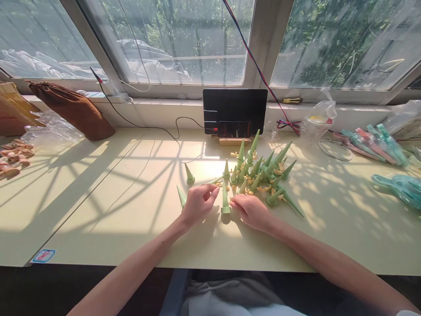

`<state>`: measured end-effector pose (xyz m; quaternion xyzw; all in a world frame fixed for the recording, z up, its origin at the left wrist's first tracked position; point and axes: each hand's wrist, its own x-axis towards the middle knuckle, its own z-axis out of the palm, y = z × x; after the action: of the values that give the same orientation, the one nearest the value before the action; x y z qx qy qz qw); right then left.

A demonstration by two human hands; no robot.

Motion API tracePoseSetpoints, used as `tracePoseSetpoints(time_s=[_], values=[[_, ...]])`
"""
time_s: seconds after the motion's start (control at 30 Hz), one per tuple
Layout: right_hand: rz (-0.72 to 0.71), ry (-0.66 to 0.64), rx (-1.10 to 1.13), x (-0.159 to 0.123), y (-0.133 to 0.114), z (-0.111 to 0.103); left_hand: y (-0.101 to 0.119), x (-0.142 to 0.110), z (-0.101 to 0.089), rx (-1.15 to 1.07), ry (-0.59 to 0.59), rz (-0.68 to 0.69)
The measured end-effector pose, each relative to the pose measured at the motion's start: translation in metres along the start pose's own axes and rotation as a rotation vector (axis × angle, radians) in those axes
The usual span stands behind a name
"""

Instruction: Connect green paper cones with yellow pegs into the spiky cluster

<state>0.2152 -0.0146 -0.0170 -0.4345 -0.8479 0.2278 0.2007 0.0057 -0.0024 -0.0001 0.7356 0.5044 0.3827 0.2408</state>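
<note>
My left hand (201,201) is closed, its thumb and fingers pinched together just left of an upright green spike (225,199); what they hold, if anything, is hidden. On the spike's other side, my right hand (250,211) is closed too, with a tiny yellowish bit at its fingertips that I cannot make out. Beyond it lies a pile of green cone-shaped spikes (256,173), several carrying small yellow-orange valve pieces. One separate green spike (189,174) stands behind my left hand. Another green spike (180,196) leans beside it, partly covered by the hand.
At the back, a black tablet (235,105) and a phone (234,129) lean on a wooden stand (234,141). A brown drawstring bag (74,112) lies left, near wooden pieces (15,158). Bagged teal items (399,188) and a plastic-wrapped cup (318,117) are right.
</note>
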Motion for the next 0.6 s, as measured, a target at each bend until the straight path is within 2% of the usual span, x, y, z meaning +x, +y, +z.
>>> tracePoseSetpoints(time_s=[0.33,0.6], values=[[0.005,-0.009,-0.008,0.0011,0.0023,0.0012,0.0026,0.0008,-0.0022,-0.017,0.084,0.013],[0.017,0.007,-0.031,0.0018,0.0022,0.0024,0.0030,0.0039,-0.0056,-0.034,0.076,-0.001]])
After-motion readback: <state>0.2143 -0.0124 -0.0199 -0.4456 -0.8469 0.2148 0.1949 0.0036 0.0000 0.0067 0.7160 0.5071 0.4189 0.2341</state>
